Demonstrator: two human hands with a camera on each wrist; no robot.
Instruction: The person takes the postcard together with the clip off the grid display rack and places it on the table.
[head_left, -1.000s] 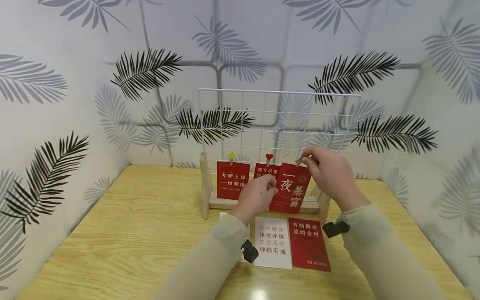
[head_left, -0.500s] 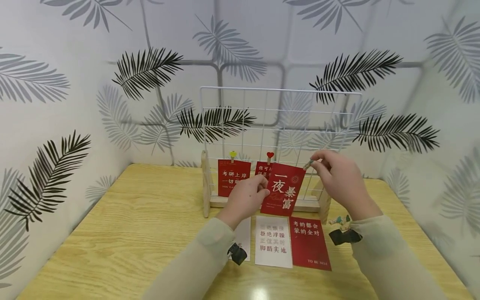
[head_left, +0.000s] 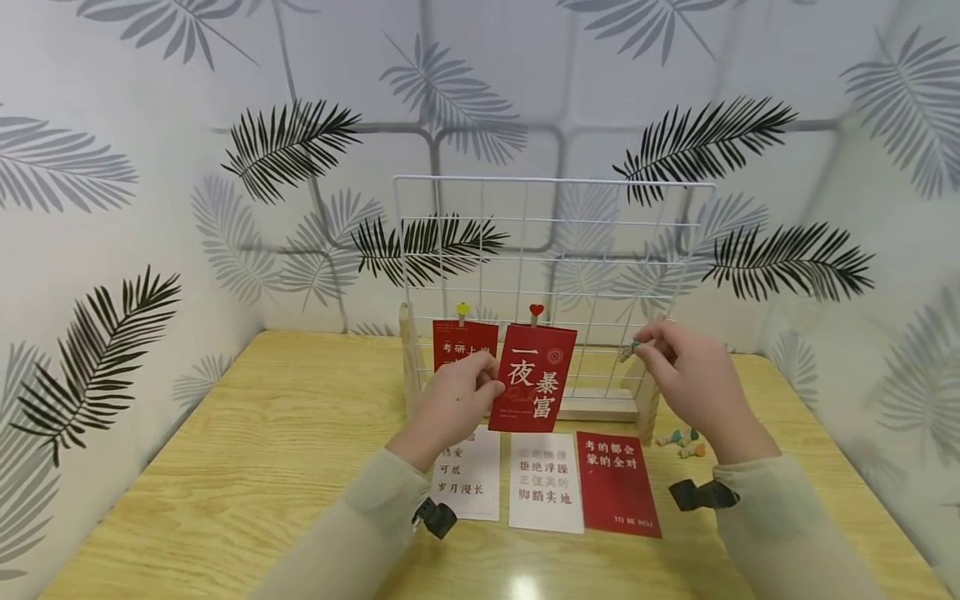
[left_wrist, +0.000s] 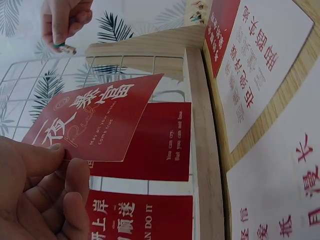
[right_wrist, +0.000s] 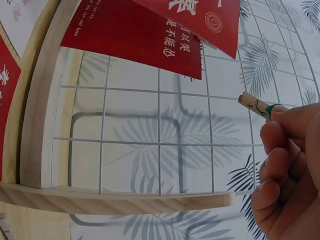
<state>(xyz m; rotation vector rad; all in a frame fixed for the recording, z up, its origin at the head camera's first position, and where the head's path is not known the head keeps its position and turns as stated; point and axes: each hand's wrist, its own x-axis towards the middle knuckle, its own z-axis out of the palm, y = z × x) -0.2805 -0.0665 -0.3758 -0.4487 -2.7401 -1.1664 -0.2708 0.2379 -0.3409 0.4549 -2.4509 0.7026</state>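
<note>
My left hand (head_left: 459,402) pinches a red card (head_left: 531,379) with white lettering by its left edge, in front of the white wire grid rack (head_left: 592,275). Behind it, another red card (left_wrist: 150,145) hangs on the grid under a red heart clip (head_left: 536,310), mostly covered in the head view. Further left a red card (head_left: 465,337) hangs under a yellow clip (head_left: 462,309), partly hidden by my left hand. My right hand (head_left: 693,383), apart from the cards near the grid's right side, pinches a small wooden clothespin (right_wrist: 256,105) with a green top between thumb and forefinger.
Two white cards (head_left: 546,483) (head_left: 468,477) and a red card (head_left: 619,483) lie in a row on the wooden table (head_left: 247,467) before the rack. Several small clothespins (head_left: 686,442) lie right of the rack's wooden foot (head_left: 647,408). Leaf-patterned walls stand behind and beside the table.
The held red card has moved left, from the grid's right part to in front of the middle hanging card. My right hand has drawn away to the right with the clothespin, off the card.
</note>
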